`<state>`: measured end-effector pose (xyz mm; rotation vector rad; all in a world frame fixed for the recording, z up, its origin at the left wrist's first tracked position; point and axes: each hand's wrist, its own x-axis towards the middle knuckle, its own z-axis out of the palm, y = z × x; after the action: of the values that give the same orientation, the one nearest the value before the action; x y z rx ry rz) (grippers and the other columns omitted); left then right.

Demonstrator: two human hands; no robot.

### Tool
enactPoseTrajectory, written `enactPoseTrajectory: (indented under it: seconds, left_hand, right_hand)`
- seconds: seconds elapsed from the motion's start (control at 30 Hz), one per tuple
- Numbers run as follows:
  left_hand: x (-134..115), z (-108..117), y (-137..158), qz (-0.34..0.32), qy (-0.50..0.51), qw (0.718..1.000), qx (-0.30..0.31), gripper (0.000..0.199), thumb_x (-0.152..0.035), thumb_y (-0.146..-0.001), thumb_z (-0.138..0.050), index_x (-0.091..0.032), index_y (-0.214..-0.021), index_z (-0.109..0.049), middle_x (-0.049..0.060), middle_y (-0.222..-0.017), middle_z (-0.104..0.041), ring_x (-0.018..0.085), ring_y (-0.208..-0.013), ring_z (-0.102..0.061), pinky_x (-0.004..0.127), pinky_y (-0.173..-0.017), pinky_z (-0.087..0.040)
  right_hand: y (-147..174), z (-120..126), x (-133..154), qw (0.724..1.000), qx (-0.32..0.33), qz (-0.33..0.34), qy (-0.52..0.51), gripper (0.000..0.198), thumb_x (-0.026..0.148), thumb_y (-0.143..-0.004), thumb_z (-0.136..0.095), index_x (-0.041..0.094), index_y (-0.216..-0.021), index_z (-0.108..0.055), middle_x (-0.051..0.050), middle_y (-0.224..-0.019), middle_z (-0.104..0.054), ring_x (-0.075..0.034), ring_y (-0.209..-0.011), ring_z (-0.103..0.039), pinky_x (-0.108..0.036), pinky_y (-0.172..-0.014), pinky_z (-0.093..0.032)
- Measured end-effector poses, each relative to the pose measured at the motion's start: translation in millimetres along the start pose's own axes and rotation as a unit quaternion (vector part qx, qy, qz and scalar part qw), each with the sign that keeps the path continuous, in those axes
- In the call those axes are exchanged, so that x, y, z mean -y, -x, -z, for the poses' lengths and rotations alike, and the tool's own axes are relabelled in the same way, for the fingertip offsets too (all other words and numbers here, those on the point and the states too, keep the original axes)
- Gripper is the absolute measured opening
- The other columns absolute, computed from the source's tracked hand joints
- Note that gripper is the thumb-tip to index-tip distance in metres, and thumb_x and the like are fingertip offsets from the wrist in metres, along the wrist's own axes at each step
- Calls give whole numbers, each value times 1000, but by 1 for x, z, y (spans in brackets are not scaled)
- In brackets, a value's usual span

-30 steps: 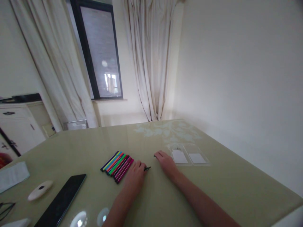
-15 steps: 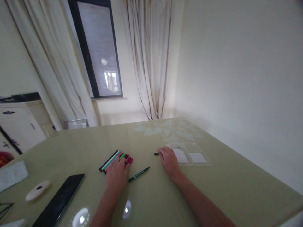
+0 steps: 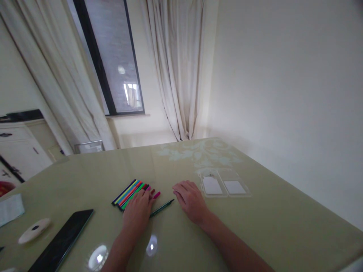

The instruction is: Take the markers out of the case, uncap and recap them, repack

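Note:
My left hand [image 3: 138,209] lies over the right ends of a row of colored markers [image 3: 129,194], its fingers curled around them. Pink and dark red ends stick out past its fingertips. Just right of that hand, a dark green marker [image 3: 162,207] lies with its bare tip pointing up and right; its rear end is close to my left hand. My right hand [image 3: 190,200] is above the table beyond that tip, fingers pressed together and bent. Whatever is in those fingers is hidden; the small dark cap seen earlier at them does not show now.
An open clear plastic case [image 3: 224,183] with white cards sits right of my right hand. At left are a black phone or tablet [image 3: 62,240], a white oval object [image 3: 34,231] and a pale cloth or paper [image 3: 11,209]. A wall borders the table's right side.
My right hand has moved left, away from the clear case and toward the green marker's tip. My left hand remains on the markers, and the row is spread slightly differently. The view has shifted slightly.

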<state>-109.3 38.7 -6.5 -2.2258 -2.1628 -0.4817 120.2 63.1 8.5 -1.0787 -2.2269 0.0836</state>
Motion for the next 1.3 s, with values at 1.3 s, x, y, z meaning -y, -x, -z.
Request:
enactPoseTrajectory:
  seconds: [1.3]
  left_hand:
    - [-20, -6, -3, -14, 200, 979, 23, 22, -32, -96, -52, -21, -93, -72, 8, -102, -73, 26, -104, -64, 38, -93, -47]
  right_hand:
    - [-8, -6, -46, 984, 77, -107, 123, 18, 21, -102, -56, 21, -100, -74, -7, -104, -73, -23, -101, -64, -34, -89, -43]
